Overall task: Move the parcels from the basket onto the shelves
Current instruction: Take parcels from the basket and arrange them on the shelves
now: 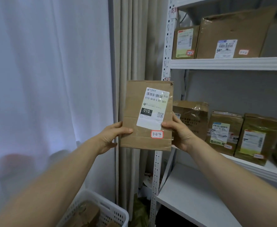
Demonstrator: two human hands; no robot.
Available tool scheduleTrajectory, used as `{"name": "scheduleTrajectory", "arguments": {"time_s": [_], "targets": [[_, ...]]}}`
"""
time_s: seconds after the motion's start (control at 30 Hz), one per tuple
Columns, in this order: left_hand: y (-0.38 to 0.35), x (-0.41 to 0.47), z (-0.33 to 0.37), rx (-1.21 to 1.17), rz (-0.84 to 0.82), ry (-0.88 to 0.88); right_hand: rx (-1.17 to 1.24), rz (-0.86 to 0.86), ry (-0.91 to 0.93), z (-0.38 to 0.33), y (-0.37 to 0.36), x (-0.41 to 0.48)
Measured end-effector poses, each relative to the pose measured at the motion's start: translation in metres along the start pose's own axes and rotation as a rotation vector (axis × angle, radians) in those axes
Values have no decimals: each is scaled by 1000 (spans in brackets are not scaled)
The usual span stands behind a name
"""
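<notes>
A flat brown cardboard parcel (134, 112) with a white shipping label and a red-edged tag reading 3-2-4 is held upright in front of the shelf post. My left hand (113, 136) grips its lower left edge, thumb on the front. My right hand (177, 133) grips its lower right edge. The white basket (113, 208) sits at the bottom, with brown parcels inside. The white metal shelves (229, 63) stand to the right; the post carries tags 3-1 and 3-2.
The upper shelf holds two brown boxes (232, 31). The middle shelf (257, 169) holds several wrapped parcels (224, 128). A lower shelf board (192, 194) is bare. Curtains (131, 46) hang to the left of the post, with clutter on the floor behind.
</notes>
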State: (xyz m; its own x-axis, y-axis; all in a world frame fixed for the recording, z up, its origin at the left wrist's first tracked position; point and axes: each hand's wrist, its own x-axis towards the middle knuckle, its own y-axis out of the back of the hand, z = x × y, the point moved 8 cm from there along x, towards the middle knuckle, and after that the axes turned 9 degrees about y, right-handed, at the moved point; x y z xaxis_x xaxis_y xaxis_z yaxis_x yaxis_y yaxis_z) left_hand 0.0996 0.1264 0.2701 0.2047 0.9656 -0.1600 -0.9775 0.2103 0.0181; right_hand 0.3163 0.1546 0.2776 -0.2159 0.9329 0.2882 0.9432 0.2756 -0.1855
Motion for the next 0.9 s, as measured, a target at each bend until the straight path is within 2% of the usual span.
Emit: {"name": "scheduleTrajectory", "arguments": {"time_s": [0.23,0.53,0.9], "targets": [[-82,37,29,-25,-125,-92,-14,211,76,-39,71,-45],[-237,16,49,5,-295,-134,-103,463,125,-116,181,-153],[-425,-24,51,-6,-353,-138,-114,581,171,-185,305,-280]]}}
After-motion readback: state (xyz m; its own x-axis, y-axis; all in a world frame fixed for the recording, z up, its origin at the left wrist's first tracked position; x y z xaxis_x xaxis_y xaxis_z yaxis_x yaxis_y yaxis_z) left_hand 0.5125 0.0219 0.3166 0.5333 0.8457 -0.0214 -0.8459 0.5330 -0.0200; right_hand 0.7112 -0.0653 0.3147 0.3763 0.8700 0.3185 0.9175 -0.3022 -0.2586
